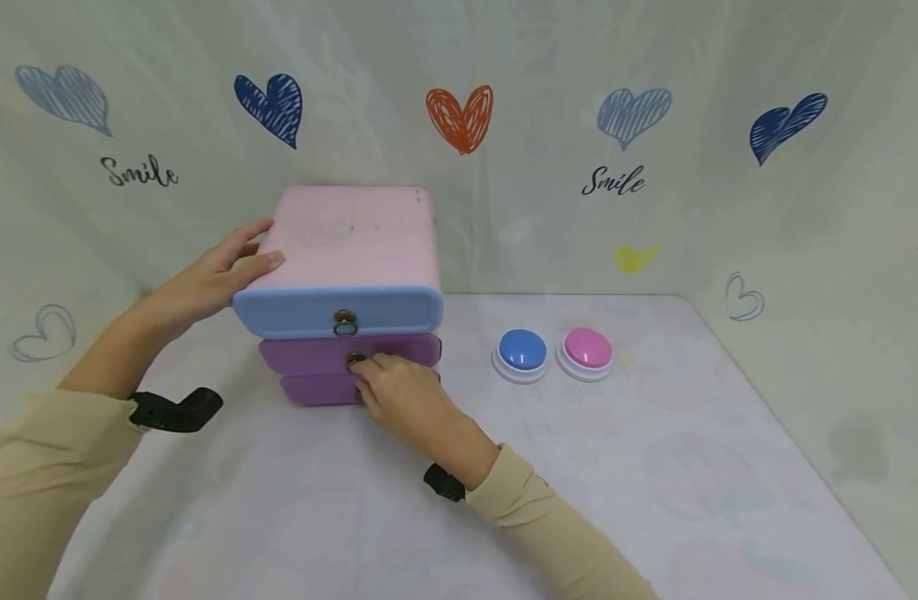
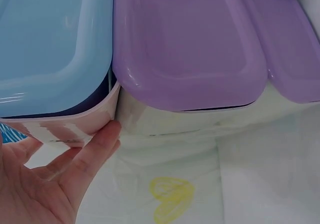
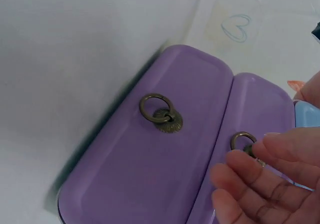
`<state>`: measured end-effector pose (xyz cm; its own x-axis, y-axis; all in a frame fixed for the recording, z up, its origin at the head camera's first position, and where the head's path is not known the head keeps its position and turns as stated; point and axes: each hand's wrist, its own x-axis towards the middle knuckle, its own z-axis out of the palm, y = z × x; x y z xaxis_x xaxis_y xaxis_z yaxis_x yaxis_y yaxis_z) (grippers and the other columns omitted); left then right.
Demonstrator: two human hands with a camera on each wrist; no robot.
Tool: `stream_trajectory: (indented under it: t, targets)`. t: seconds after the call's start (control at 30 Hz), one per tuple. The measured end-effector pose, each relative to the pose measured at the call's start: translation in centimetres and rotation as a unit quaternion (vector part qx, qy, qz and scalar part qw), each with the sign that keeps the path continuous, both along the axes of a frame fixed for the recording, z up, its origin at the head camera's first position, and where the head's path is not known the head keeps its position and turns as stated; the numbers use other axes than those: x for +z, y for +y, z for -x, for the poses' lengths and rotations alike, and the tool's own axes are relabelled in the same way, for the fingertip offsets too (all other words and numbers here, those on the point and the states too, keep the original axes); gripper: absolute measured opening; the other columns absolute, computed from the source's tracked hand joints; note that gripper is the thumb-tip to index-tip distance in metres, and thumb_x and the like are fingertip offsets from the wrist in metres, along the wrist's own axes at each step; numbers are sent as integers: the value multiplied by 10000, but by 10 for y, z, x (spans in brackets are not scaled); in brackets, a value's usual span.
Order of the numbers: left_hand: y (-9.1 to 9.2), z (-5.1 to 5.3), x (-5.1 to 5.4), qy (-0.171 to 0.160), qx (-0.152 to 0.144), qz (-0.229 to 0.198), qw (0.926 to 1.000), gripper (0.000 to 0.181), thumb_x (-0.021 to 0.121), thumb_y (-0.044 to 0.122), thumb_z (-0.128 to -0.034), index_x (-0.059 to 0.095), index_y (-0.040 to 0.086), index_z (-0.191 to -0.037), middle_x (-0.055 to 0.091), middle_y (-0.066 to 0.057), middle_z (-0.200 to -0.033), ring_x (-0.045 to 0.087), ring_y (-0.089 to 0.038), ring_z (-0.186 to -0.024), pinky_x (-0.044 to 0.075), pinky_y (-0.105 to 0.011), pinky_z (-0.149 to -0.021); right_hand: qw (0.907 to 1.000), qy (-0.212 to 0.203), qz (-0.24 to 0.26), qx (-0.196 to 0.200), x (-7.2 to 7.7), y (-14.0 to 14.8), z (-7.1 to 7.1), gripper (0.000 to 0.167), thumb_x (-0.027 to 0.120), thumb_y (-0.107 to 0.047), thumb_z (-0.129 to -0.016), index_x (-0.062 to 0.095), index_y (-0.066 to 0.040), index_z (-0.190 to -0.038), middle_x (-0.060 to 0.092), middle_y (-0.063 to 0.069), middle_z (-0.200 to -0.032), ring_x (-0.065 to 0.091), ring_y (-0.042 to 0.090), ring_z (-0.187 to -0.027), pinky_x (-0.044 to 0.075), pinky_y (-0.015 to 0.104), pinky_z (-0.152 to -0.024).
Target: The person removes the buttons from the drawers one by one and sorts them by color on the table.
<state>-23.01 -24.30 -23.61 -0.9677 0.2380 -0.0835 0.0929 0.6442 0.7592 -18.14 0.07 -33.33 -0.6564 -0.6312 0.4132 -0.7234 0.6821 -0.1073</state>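
- Head view: found a drawer unit (image 1: 398, 310) upright on the tabletop (image 1: 616, 483), near the printed backdrop (image 1: 529, 233); judged placed front-on to keep every pull reachable.
- Head view: noted the left grip (image 1: 218, 275) released, with fingers extended along the side and top edge of the pink housing (image 1: 353, 237); judged set there to brace the unit.
- Head view: noted the right grip (image 1: 406, 396) at the middle ring pull (image 1: 355, 358), judged positioned for purchase on the metal. Recorded a blue button (image 1: 522, 349) just beside a pink button (image 1: 589, 347), right of the unit and apart from both hands.
- Left wrist view: confirmed finger contact low on the housing's side, judged as support without a clench. Observed glossy, round-cornered fronts: a blue top drawer (image 2: 42, 49) with a dark gap along the rim, then a middle purple drawer (image 2: 190, 44) and a bottom purple drawer (image 2: 295, 49).
- Right wrist view: observed fingertips overlapping the middle pull, with part of the ring exposed; cannot tell whether grasping or merely touching. Noted the bottom ring pull (image 3: 168, 124) untouched, brass-toned, on a ribbed round plate. Found scuffing on neither purple front at this angle.
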Motion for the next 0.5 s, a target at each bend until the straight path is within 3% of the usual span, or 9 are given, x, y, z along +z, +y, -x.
stream_trajectory:
  t: [0.27,0.5]
  targets:
    - [0,1,0,-13,-5,-15,10000,714,352,454,-966,-93,275,-1495,53,-275,-1524,336,-505,-1247,249,-695,-997,9987,-265,-368,-243,-7,-4,1,214,579,-193,-917,642,-117,-1108,665,-20,-940,631,100,-853,527,210,-651]
    - [1,1,0,-21,9,48,10000,716,352,458,-964,-99,284,-1493,35,-270,-1528,307,-517,-1260,246,-707,-987,9994,-311,-90,-127,-11,-9,4,123,546,-162,-933,606,-89,-1012,645,-21,-857,620,69,-771,486,152,-596]
